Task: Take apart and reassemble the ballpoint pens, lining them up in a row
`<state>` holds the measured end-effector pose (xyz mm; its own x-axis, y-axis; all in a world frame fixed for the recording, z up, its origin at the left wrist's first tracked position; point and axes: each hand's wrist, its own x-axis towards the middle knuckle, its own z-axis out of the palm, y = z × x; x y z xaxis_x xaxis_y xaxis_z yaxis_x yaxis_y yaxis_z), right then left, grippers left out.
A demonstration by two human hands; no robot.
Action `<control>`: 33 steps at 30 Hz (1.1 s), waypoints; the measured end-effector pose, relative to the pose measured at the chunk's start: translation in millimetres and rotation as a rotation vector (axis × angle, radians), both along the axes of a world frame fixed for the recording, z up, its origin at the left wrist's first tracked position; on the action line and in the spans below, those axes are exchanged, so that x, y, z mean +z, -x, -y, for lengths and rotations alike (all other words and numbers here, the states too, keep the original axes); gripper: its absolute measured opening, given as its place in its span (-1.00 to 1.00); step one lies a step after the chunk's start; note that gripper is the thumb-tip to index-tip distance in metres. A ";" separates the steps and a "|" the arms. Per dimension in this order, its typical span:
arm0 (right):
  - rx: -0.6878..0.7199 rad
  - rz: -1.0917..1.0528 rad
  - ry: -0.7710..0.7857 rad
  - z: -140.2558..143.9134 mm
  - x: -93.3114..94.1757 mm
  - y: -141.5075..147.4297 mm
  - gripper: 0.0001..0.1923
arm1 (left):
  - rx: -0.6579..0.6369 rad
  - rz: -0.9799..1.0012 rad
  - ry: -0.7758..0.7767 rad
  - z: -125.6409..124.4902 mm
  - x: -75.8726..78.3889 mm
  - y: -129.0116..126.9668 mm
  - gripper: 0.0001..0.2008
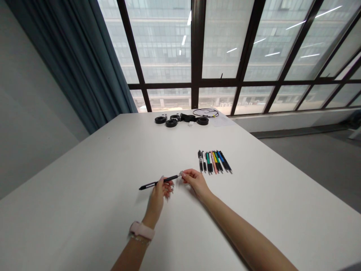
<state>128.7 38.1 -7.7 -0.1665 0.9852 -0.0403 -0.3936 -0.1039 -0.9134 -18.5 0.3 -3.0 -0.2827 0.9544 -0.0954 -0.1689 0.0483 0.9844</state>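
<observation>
My left hand [163, 188] is closed around the middle of a black pen [148, 185] held just above the white table. The pen slants a little, its thin end pointing right toward my other hand. Thumb and fingers of my right hand [194, 180] pinch a small silvery piece at that end, which looks like the metal tip. Whether the tip is still joined to the barrel I cannot tell. Beyond my right hand lies a row of several pens [214, 162] in black, white, green, pink, yellow and blue, side by side.
At the far end of the white table [113, 162] lie black tape rolls [171, 123], a thin black cable [205, 112] and a sheet of paper [225, 121]. Behind stand large windows [220, 45] and a blue curtain [81, 56]. The table's right edge drops to a grey floor.
</observation>
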 end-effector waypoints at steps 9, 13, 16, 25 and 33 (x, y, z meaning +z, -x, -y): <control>0.080 0.003 0.013 0.0 -1.7 -1.0 -0.58 | -0.010 -0.033 -0.003 -4.2 -8.9 1.3 -0.48; 0.074 -0.005 0.032 0.6 0.2 -0.6 -0.58 | -0.031 -0.096 -0.027 -1.6 -12.2 1.7 -0.44; 0.075 -0.027 0.062 1.3 2.7 0.0 -0.56 | -0.058 -0.144 -0.049 0.7 -14.0 2.1 -0.43; 0.088 0.021 0.059 1.8 4.5 0.6 -0.54 | -0.058 -0.141 -0.069 1.3 -14.4 0.6 -0.42; 0.067 0.159 -0.036 0.2 -2.1 2.3 -0.49 | -0.071 -0.191 -0.049 2.5 -13.7 1.1 -0.43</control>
<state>126.4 38.0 -9.8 -0.2259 0.9735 -0.0366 -0.2372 -0.0914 -0.9672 -19.7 -2.2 -16.7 -0.2232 0.9748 0.0009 0.0232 0.0044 0.9997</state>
